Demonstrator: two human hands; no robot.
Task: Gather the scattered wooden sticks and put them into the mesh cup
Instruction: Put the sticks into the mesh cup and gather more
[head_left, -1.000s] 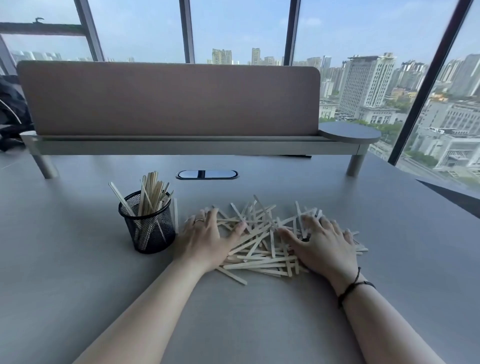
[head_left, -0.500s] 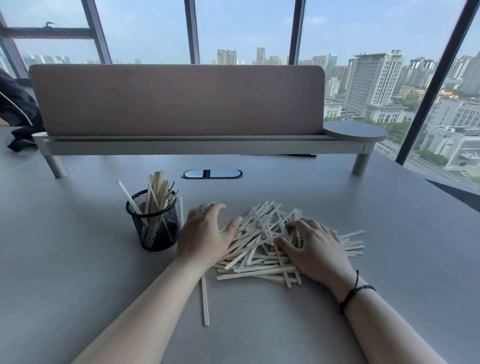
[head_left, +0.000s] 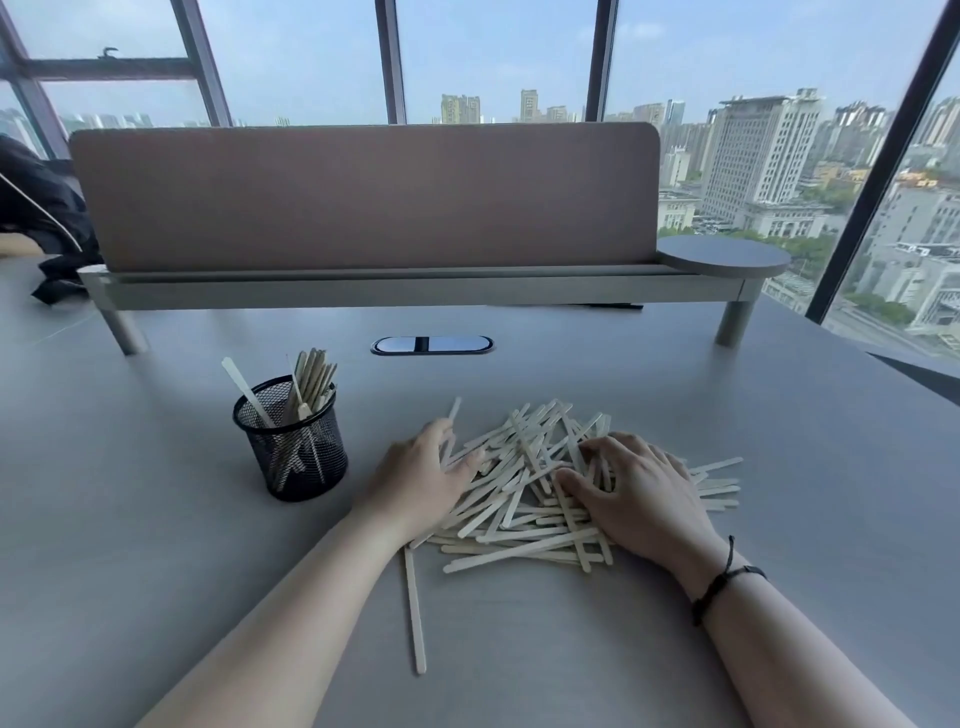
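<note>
A pile of pale wooden sticks (head_left: 524, 493) lies on the grey table in front of me. My left hand (head_left: 418, 480) rests on the pile's left edge with fingers curled over some sticks. My right hand (head_left: 636, 488) presses on the pile's right side, fingers bent into the sticks. One stick (head_left: 414, 610) lies alone near me, pointing toward me. The black mesh cup (head_left: 291, 441) stands upright left of my left hand, holding several sticks.
A brown divider panel on a low grey shelf (head_left: 363, 197) crosses the table's far side, with a round pad (head_left: 722, 255) at its right end. An oval cable port (head_left: 432, 344) sits behind the pile. A dark bag (head_left: 36, 218) lies far left.
Both hands have pushed the spread sticks inward into a tighter heap. One stick slid out toward me from under the left hand.
</note>
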